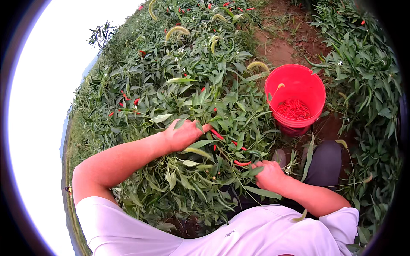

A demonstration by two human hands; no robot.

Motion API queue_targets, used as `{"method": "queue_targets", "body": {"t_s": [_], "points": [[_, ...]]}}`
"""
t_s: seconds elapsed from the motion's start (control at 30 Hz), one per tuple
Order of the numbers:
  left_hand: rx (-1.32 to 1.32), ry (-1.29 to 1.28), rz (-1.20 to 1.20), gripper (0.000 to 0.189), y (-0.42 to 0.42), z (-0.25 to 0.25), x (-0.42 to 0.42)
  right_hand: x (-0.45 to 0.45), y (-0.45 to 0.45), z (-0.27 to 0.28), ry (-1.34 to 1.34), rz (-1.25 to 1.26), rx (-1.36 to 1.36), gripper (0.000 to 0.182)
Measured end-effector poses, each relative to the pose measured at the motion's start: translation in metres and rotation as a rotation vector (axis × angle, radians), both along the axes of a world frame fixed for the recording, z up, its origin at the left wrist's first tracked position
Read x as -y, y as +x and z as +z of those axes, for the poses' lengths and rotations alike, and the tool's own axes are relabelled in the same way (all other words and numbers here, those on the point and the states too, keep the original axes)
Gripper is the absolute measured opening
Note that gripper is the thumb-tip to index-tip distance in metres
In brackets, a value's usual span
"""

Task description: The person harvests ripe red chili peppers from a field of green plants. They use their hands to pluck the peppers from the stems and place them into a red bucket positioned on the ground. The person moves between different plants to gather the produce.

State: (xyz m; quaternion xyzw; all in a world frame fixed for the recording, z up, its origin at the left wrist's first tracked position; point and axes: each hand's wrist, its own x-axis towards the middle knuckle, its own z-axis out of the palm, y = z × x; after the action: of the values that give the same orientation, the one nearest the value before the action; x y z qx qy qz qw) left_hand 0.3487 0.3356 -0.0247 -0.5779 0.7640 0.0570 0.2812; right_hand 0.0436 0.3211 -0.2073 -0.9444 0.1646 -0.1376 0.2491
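Observation:
My left hand [187, 135] reaches into a chili pepper plant, its fingers curled and partly behind leaves. A red chili pepper [217, 133] lies right by its fingertips. Closer to my body, my right hand [270, 175] is bent in among the leaves. Another red chili pepper [242, 163] ends at its fingertips; leaves hide whether the fingers grip it. Between the two hands hangs one more red chili [239, 146], beside green ones. A red plastic bucket [295, 80] stands beyond my right hand, with a heap of picked red chilies [293, 109] at its bottom.
Dense pepper plants [153, 73] with foxtail grass heads [177, 31] spread ahead and left. A strip of reddish soil [278, 48] runs between them and another row of plants [368, 83] on the right. My bent knee [325, 163] is below the bucket. A distant person [68, 189] shows at far left.

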Motion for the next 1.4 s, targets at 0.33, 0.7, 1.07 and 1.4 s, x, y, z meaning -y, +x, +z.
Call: {"method": "queue_targets", "body": {"t_s": [0.33, 0.7, 1.07, 1.4], "points": [[-0.009, 0.310, -0.101, 0.031, 0.011, -0.006, 0.066, -0.009, 0.011, 0.001, 0.143, 0.036, 0.047, 0.035], [-0.568, -0.032, 0.591, 0.024, 0.035, -0.043, -0.023, 0.059, 0.015, 0.084, 0.022, -0.224, 0.579, 0.024], [-0.954, -0.070, 0.832, 0.030, 0.052, -0.064, -0.014, 0.070, 0.170, 0.122, 0.124, -0.068, 0.447, 0.027], [-0.846, -0.266, 0.743, 0.028, 0.044, -0.066, -0.028, 0.080, 0.203, 0.094, 0.592, -0.099, 0.345, 0.018]]}}
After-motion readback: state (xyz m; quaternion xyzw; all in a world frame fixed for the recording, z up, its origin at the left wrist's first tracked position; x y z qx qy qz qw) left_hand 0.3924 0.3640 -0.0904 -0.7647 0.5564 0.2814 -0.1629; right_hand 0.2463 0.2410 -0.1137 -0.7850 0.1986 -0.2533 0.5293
